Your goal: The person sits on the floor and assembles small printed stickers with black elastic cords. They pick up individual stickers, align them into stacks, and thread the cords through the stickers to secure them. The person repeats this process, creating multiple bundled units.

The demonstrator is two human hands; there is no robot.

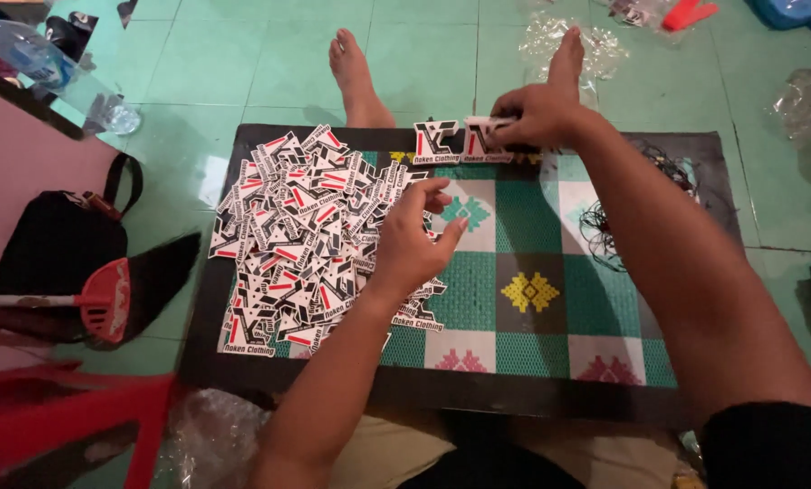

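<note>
Black, white and red stickers lie heaped in a loose pile on the left half of the patterned mat, and my left hand hovers at the pile's right edge, fingers half curled and loosely spread, gripping nothing that I can see. My right hand is stretched to the far edge of the mat, pinched shut on a thin stack of stickers. It rests just right of a single sticker lying flat there, its long side running along the mat's far border. From my left hand the pile lies directly leftward, touching distance, while the right hand is well apart from it. So the left hand is clearly the nearer one to the heap.
</note>
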